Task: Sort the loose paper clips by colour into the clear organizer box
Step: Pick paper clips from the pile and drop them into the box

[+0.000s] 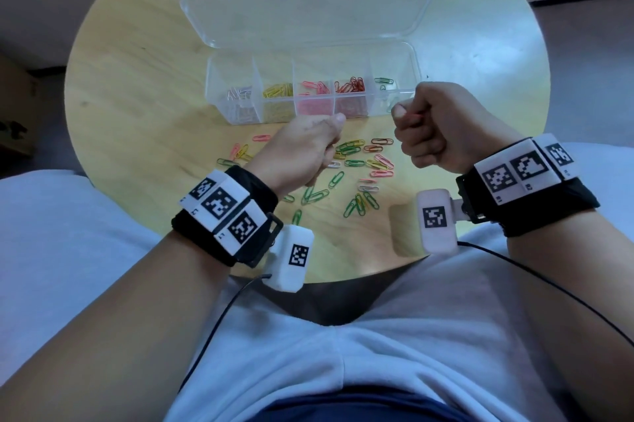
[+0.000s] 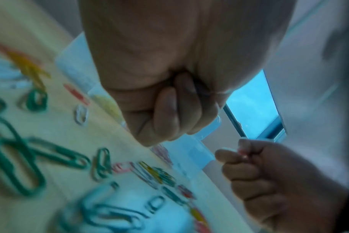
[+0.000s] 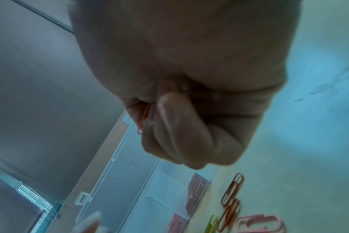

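The right hand [image 1: 435, 128] is curled into a fist and pinches a red paper clip [image 3: 142, 122] between thumb and forefinger, raised just in front of the clear box's [image 1: 310, 92] right end. The left hand [image 1: 302, 150] is also curled, above the loose clips [image 1: 356, 164] scattered on the bench [image 1: 137, 78]; whether it holds one cannot be told. The box stands open, its compartments holding white, yellow, pink, red and green clips.
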